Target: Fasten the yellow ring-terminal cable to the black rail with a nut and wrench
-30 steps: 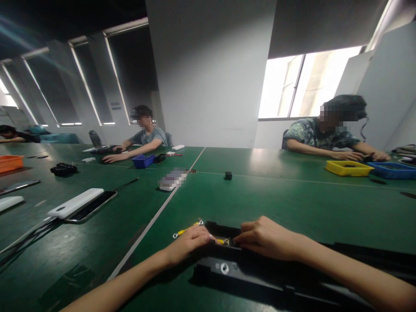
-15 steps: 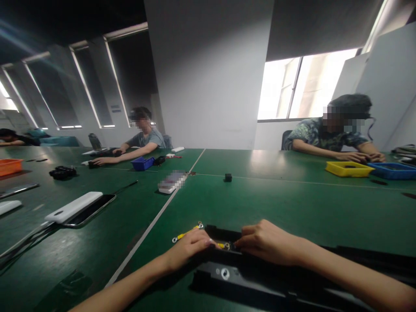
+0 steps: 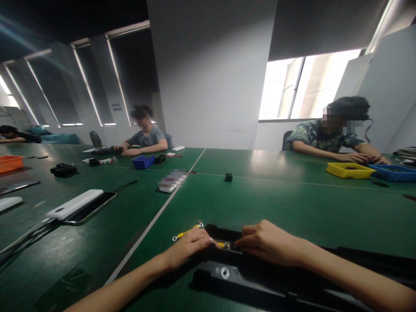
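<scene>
My left hand (image 3: 191, 246) is closed, its fingertips pinching a short yellow wire (image 3: 221, 245) with a metal ring terminal, inside a long black channel-shaped housing (image 3: 224, 229). My right hand (image 3: 264, 242) is closed just right of that ring, fingers down in the channel; a small dark bit shows at its fingertips, but what it holds is hidden. Behind my left hand lies another yellow wire (image 3: 190, 231) with ring terminals, partly covered. Nearer me is a second black channel part (image 3: 240, 277) with a round metal fitting (image 3: 225, 272).
A small black block (image 3: 229, 177) sits ahead on the green table (image 3: 276, 208). To the left are a white power bank (image 3: 76, 203), a phone (image 3: 92, 209) and cables. Blue (image 3: 143, 162) and yellow (image 3: 351, 170) bins stand farther off, near two co-workers.
Both my hands stay in nearly the same place. The co-worker on the left has drawn an arm back from a small black item on the table.
</scene>
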Demonstrator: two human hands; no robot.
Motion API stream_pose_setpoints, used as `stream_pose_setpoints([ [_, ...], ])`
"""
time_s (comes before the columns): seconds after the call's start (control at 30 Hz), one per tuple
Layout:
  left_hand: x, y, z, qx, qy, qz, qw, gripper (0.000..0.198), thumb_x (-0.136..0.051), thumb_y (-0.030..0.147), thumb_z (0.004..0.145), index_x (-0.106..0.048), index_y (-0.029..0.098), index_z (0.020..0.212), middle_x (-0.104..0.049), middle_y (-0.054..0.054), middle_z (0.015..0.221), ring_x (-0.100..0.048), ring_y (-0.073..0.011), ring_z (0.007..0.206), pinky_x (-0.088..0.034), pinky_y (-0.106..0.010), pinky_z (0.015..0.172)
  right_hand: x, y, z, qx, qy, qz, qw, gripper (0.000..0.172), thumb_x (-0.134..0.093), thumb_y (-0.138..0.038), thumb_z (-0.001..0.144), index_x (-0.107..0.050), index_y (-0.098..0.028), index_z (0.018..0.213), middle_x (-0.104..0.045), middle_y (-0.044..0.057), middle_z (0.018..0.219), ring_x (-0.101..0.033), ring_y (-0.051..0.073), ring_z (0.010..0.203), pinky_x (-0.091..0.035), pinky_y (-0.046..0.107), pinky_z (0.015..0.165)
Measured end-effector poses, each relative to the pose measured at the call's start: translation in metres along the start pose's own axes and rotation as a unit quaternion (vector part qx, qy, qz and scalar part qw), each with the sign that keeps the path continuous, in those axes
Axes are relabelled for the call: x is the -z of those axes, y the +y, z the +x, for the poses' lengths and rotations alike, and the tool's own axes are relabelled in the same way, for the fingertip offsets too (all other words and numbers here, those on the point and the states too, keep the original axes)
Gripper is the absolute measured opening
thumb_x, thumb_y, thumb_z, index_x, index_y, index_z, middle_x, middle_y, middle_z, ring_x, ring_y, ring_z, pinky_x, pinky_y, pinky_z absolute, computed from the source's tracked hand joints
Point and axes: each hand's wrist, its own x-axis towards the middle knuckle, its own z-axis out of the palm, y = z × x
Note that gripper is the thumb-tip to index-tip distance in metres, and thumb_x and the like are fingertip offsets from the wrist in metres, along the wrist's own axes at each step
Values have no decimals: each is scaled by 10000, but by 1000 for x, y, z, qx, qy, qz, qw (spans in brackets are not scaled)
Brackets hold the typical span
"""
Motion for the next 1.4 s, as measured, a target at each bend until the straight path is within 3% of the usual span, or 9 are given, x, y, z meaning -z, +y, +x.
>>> stream_pose_setpoints([
  [1.4,-1,-4,2,-11,-2,-1,1000,406,-389,392,947,-717,154,968,-663,-62,942,-552,-208,938,-387,-300,891,2,-2,1,7,-7,-35,999,266,-411,-235,969,-659,-210,1063,-638,34,814,-540,108,572,-331,239,531],
])
